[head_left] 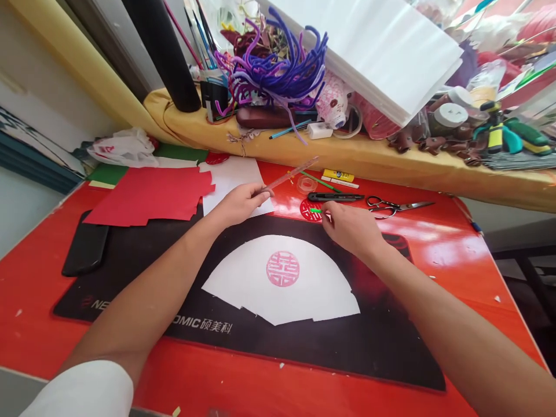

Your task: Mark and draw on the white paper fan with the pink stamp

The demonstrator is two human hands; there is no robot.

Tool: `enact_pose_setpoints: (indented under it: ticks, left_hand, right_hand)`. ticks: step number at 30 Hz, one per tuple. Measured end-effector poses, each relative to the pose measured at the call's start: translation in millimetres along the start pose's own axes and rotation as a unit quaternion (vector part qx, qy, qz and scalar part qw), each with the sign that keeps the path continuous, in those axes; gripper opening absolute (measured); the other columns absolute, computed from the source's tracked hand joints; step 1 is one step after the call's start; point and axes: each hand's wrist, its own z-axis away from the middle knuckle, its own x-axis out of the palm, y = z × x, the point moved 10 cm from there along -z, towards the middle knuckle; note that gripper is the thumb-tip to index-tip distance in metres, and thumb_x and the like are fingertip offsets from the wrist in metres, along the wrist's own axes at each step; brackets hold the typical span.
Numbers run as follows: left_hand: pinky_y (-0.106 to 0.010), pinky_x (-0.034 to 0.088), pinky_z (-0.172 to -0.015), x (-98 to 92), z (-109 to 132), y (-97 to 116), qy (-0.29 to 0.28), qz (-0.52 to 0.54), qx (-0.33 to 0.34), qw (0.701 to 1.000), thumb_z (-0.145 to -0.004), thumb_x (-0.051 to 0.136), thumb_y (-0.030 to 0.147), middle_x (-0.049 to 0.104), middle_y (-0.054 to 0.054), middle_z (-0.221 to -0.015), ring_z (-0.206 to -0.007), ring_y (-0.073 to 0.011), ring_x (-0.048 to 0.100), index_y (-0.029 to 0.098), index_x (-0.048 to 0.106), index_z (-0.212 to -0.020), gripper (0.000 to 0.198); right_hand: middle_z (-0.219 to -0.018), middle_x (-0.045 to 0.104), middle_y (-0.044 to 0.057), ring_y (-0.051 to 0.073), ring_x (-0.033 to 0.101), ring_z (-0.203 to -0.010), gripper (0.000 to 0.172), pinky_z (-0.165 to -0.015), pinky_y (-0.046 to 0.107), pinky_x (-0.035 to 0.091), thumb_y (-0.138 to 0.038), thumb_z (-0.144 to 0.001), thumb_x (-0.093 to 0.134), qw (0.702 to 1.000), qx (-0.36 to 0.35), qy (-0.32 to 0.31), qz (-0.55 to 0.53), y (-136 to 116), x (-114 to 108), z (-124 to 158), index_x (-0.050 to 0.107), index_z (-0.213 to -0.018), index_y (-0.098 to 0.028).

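Observation:
My left hand [241, 204] pinches the lower end of a clear ruler [296, 172], which slants up to the right over the white sheet's edge. Farther right, my right hand [354, 227] is closed on a slim green pen [315, 211]; only its tip shows. That tip lies over a round red paper cutout [307, 209] on the table. Below both hands, a white fan-shaped paper [243, 275] rests flat on the black desk mat [369, 353]. It bears a round pink-red design [282, 269] near its middle.
Red paper [152, 197] and a white sheet [228, 174] lie at the back left, a black phone-like slab [86, 246] nearby. A utility knife [336, 197], scissors [397, 206], tape [307, 184] and glue stick [337, 175] line the back. Craft supplies crowd the ledge [278, 147].

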Motion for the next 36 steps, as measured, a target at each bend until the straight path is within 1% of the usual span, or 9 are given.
enact_pose_setpoints:
  ticks: [3, 7, 9, 14, 16, 20, 24, 30, 36]
  left_hand:
    - [-0.034, 0.052, -0.088, -2.0, -8, 6, 0.045, -0.077, 0.024, 0.996, -0.108, 0.053, 0.046, 0.077, -0.006, -0.109, -0.099, -0.0233, 0.069, 0.023, 0.076, -0.117, 0.033]
    - [-0.04, 0.053, -0.1, 12.7, -25, 9, 0.05, -0.213, 0.038, 0.975, -0.107, 0.055, 0.03, 0.075, -0.011, -0.124, -0.112, -0.0291, 0.069, 0.023, 0.075, -0.121, 0.026]
    - [-0.046, 0.051, -0.108, 17.9, -30, 9, 0.056, -0.236, 0.041, 0.969, -0.104, 0.058, 0.027, 0.072, -0.015, -0.126, -0.123, -0.0346, 0.066, 0.019, 0.075, -0.128, 0.03]
    - [-0.056, 0.039, -0.125, 12.8, -15, 20, 0.078, -0.272, 0.093, 0.955, -0.098, 0.073, 0.034, 0.06, -0.017, -0.15, -0.146, -0.0411, 0.048, 0.021, 0.066, -0.148, 0.052]
    - [-0.054, 0.04, -0.125, 0.2, 4, 23, 0.1, -0.262, 0.105, 0.954, -0.103, 0.068, 0.038, 0.064, -0.014, -0.145, -0.142, -0.0379, 0.05, 0.023, 0.067, -0.146, 0.045]
    - [-0.046, 0.047, -0.113, -19.4, 48, 11, 0.093, -0.213, 0.061, 0.971, -0.104, 0.066, 0.041, 0.071, -0.009, -0.125, -0.126, -0.033, 0.059, 0.025, 0.074, -0.123, 0.026]
    - [-0.042, 0.05, -0.095, -31.0, 95, -8, 0.123, -0.182, 0.006, 0.976, -0.106, 0.059, 0.046, 0.074, -0.008, -0.112, -0.111, -0.0299, 0.063, 0.024, 0.075, -0.111, 0.027]
    - [-0.043, 0.051, -0.099, -24.2, 140, -30, 0.177, -0.153, -0.025, 0.972, -0.11, 0.048, 0.052, 0.076, -0.009, -0.112, -0.111, -0.0303, 0.066, 0.025, 0.073, -0.11, 0.037]
    - [-0.044, 0.051, -0.107, -16.4, 137, -42, 0.173, -0.125, -0.033, 0.976, -0.111, 0.043, 0.051, 0.079, -0.009, -0.114, -0.113, -0.0297, 0.067, 0.024, 0.073, -0.109, 0.041]
  right_hand:
    - [-0.071, 0.073, 0.0, 0.019, 0.066, -0.059, 0.009, -0.06, 0.03, 0.039, -0.031, -0.097, 0.064, 0.971, 0.027, 0.174, -0.163, 10, -42, 31, 0.065, -0.103, -0.023]
    - [-0.063, 0.058, -0.007, 0.015, 0.055, -0.048, 0.011, -0.05, 0.028, 0.042, -0.03, -0.101, 0.063, 0.87, 0.126, 0.205, -0.43, 28, -47, 69, 0.052, -0.098, -0.028]
    - [-0.063, 0.054, -0.007, 0.014, 0.053, -0.047, 0.015, -0.046, 0.028, 0.041, -0.033, -0.101, 0.064, 0.839, 0.159, 0.224, -0.469, 32, -46, 87, 0.052, -0.096, -0.028]
    - [-0.067, 0.065, -0.003, 0.017, 0.061, -0.054, 0.008, -0.053, 0.03, 0.047, -0.033, -0.098, 0.065, 0.878, 0.165, 0.197, -0.404, 34, -32, 113, 0.059, -0.101, -0.028]
    - [-0.064, 0.064, -0.004, 0.017, 0.059, -0.052, 0.007, -0.054, 0.03, 0.046, -0.034, -0.098, 0.063, 0.899, 0.166, 0.174, -0.367, 36, -25, 117, 0.061, -0.101, -0.028]
    - [-0.059, 0.063, -0.005, 0.016, 0.051, -0.043, 0.013, -0.05, 0.031, 0.041, -0.037, -0.1, 0.059, 0.914, 0.172, 0.13, -0.344, 37, -7, 121, 0.066, -0.1, -0.026]
    - [-0.078, 0.078, 0.005, 0.017, 0.062, -0.05, 0.029, -0.051, 0.031, 0.044, -0.043, -0.104, 0.057, 0.915, 0.134, 0.097, -0.368, 26, 10, 123, 0.07, -0.086, -0.024]
    - [-0.075, 0.075, 0.004, 0.017, 0.064, -0.055, 0.04, -0.051, 0.029, 0.05, -0.057, -0.107, 0.065, 0.836, 0.171, 0.123, -0.507, 38, 11, 134, 0.079, -0.098, -0.021]
    - [-0.08, 0.079, 0.007, 0.017, 0.068, -0.06, 0.044, -0.053, 0.029, 0.053, -0.062, -0.105, 0.071, 0.775, 0.165, 0.105, -0.601, 26, 3, 134, 0.083, -0.101, -0.02]
